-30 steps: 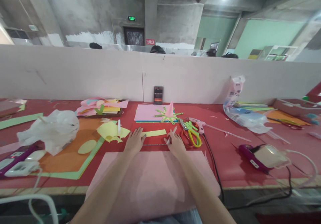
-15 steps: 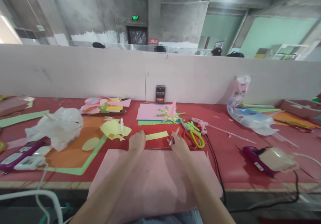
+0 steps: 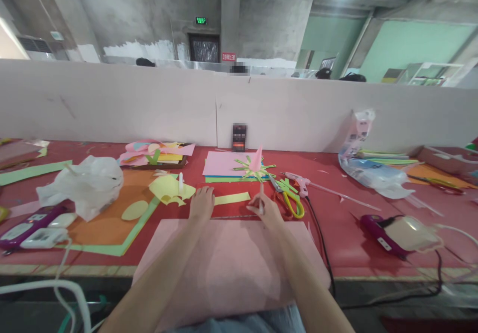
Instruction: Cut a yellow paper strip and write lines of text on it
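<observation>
My left hand (image 3: 202,204) lies with its fingers flat on a red sheet (image 3: 227,211), at the left end of a narrow yellow paper strip (image 3: 232,199). At the strip's right end, my right hand (image 3: 268,211) is closed around a slim, pale pen (image 3: 262,193) that points away from me. The pen's lower part is hidden by the fingers. Just beyond the hands, a pink paper cone (image 3: 256,161) with green paper spikes (image 3: 246,168) around its base sits on stacked coloured sheets (image 3: 216,164). Yellow-handled scissors (image 3: 293,204) lie right of my right hand.
A pink glue gun (image 3: 300,183) with a black cable lies to the right. On the left are cut yellow paper (image 3: 164,189), an orange sheet (image 3: 100,233) and a crumpled white plastic bag (image 3: 87,183). A pink board (image 3: 231,263) spans the table's front edge.
The pen has swung from slanting to nearly straight ahead in my right hand, whose fingers have shifted around it. My left hand has moved slightly left along the strip.
</observation>
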`<state>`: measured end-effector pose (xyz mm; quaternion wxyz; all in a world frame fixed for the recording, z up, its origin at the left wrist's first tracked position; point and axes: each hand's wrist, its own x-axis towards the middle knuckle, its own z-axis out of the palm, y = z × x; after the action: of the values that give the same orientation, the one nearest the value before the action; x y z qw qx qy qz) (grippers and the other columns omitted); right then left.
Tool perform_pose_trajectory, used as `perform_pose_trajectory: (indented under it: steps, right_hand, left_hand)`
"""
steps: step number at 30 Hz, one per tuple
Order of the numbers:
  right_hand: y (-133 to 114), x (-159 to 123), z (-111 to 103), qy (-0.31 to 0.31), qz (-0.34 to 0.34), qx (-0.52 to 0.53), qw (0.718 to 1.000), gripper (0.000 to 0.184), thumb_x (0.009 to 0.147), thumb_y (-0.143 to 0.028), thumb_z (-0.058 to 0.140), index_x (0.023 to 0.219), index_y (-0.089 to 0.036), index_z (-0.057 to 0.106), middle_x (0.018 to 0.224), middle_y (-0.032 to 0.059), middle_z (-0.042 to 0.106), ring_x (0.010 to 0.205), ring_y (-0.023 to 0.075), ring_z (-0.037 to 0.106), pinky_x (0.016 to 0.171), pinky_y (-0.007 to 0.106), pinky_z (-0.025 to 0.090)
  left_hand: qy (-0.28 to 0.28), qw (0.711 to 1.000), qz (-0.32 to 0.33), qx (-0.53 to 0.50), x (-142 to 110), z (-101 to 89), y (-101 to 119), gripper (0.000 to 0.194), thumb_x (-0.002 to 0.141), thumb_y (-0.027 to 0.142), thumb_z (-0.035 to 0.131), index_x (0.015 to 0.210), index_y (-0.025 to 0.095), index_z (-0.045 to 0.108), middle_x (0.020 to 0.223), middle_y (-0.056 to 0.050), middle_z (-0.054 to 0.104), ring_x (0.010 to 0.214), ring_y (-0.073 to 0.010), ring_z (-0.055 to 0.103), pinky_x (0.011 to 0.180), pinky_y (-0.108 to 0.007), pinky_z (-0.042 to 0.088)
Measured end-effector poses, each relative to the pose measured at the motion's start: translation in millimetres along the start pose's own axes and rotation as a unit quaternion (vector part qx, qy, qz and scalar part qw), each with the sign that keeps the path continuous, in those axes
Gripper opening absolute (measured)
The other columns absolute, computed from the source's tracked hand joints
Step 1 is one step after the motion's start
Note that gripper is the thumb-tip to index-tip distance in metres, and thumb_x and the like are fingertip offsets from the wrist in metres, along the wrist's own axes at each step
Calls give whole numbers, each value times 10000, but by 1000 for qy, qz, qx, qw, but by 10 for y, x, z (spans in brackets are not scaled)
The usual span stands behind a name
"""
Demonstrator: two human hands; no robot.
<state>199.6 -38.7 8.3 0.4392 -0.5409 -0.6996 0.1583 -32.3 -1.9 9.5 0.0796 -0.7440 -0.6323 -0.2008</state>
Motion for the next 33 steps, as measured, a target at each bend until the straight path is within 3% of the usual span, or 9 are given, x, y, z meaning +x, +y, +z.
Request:
perform_pose_trajectory:
  steps: [3, 10, 15, 19, 25, 30, 33]
  right_hand:
    - [-52, -3, 25, -49, -18, -21, 998, 142, 745, -342, 606, 756, -209, 559, 650, 0, 584, 617, 156, 529, 604, 262, 414]
    - [13, -6, 128, -47, -10, 25, 999, 75, 753, -245, 553, 818, -215, 531, 711, -1, 627, 665, 153, 587, 622, 270, 461]
    - [-6, 129, 36, 24, 7, 27, 999, 78, 754, -251, 524, 818, -214, 499, 709, -5, 614, 624, 146, 591, 581, 256, 448]
    - [-48, 441, -49, 126, -1, 12, 992, 164, 740, -338, 557, 771, -204, 468, 689, -2, 578, 581, 138, 535, 581, 257, 411]
    - [34, 824, 111, 162, 17, -5, 987, 108, 738, -295, 496, 728, -205, 438, 625, -11, 525, 552, 130, 474, 564, 245, 373]
    - [150, 826, 333, 169, 48, 34, 984, 91, 749, -298, 452, 747, -207, 446, 638, -8, 517, 568, 134, 480, 566, 245, 395]
    - [210, 797, 359, 185, 61, 40, 980, 115, 745, -320, 476, 748, -208, 452, 593, -32, 475, 546, 126, 456, 585, 249, 411]
  left_hand:
    - [1, 1000, 0, -6, 8, 17, -27, 301, 866, 200, 407, 1125, 173, 557, 1140, -89, 579, 1043, -236, 517, 863, -366, 430]
    - [-3, 1000, 2, -17, 4, -14, -36, 303, 855, 193, 413, 1121, 171, 556, 1121, -87, 576, 1037, -240, 513, 858, -375, 426]
    - [-11, 1000, -9, -21, 12, -8, -49, 300, 852, 200, 424, 1122, 186, 554, 1131, -76, 572, 1053, -234, 502, 872, -368, 414]
    - [-15, 1000, -14, -21, 16, -4, -49, 297, 856, 210, 421, 1125, 190, 547, 1136, -72, 569, 1062, -231, 493, 878, -363, 406]
    - [-13, 1000, -12, -26, 11, -17, -47, 298, 858, 201, 415, 1126, 192, 547, 1138, -79, 564, 1058, -232, 495, 883, -367, 402]
    - [-24, 999, -14, -37, 15, -44, -49, 312, 853, 190, 425, 1142, 194, 543, 1152, -88, 557, 1079, -238, 487, 893, -375, 403]
    - [-26, 999, -17, -40, 19, -58, -49, 317, 851, 188, 429, 1147, 189, 543, 1155, -87, 559, 1084, -243, 486, 890, -376, 406]
